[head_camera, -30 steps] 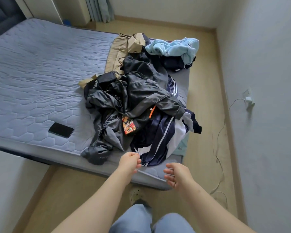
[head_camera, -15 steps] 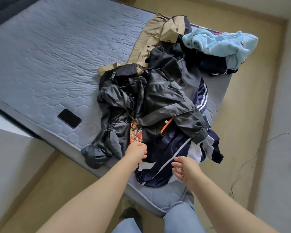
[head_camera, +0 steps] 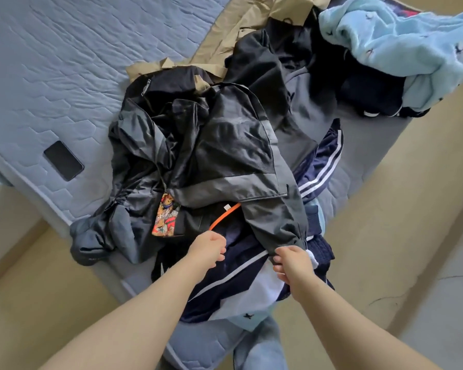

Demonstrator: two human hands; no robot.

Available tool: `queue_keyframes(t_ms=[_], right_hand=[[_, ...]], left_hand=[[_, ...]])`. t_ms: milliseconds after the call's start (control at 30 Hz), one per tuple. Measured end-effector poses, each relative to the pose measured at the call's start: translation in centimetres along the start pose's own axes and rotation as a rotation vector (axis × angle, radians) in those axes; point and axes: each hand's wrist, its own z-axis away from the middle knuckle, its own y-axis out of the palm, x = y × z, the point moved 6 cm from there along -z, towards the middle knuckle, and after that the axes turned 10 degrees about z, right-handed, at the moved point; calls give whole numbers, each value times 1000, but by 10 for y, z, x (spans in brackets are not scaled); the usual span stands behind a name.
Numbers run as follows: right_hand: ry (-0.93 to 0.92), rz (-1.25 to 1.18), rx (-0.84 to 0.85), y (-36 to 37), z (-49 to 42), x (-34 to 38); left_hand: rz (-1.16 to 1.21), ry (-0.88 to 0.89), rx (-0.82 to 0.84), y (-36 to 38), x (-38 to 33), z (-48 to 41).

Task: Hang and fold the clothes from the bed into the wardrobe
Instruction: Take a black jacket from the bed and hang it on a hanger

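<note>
A heap of clothes lies on the near right corner of the grey-blue mattress [head_camera: 64, 62]. On top is a black and grey jacket [head_camera: 225, 156]. Its sleeve runs down to my right hand [head_camera: 292, 263], whose thumb and curled fingers pinch the cuff. Beneath it a navy garment with white stripes [head_camera: 225, 284] hangs over the bed's edge. My left hand [head_camera: 207, 251] hovers over that navy cloth with fingers curled and nothing visibly in them, just below an orange strip [head_camera: 223, 216]. Further back lie a beige garment [head_camera: 241, 25] and a light blue fleece [head_camera: 398, 44].
A black phone [head_camera: 63, 160] lies near the mattress's left edge. Beige floor [head_camera: 385, 236] runs along the right of the bed, with a wall at the far right. My jeans leg [head_camera: 259, 348] stands against the bed corner.
The view has come closer to the heap. Both hands moved forward over the clothes, and my right hand reached the black jacket's cuff.
</note>
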Motion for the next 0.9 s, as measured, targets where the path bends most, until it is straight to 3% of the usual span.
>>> queue_keyframes(t_ms=[67,167,233,367,500,567,633,733,833,900], right_hand=[[-89,165,-73,-12,-22,12],[-263,616,-198,-28,-51,34],[-332,717,-227,-32,-70,51],[-245,538,-98,-27,-99,64],[-408,332,65,-16,-87,75],[-450,315,146,-12,-72,73],[-461,329,202,-11,-57,64],[-442,386,242,-15,-46,43],[-379,439,221,-19,-43,25],[-339,443,204,-18,-33,24]], left_hand=[[-22,-7,12,13,-3,-9],[15,-12,9,22,-13,-23],[98,-31,-37,23,-21,-32],[282,-133,-138,24,-29,-47],[496,-236,-63,49,-38,-60],[727,-268,6,58,-51,-66],[924,-288,-49,48,-66,-78],[806,-151,-187,23,-89,-87],[785,6,-149,14,-104,-79],[647,111,-116,7,-97,-59]])
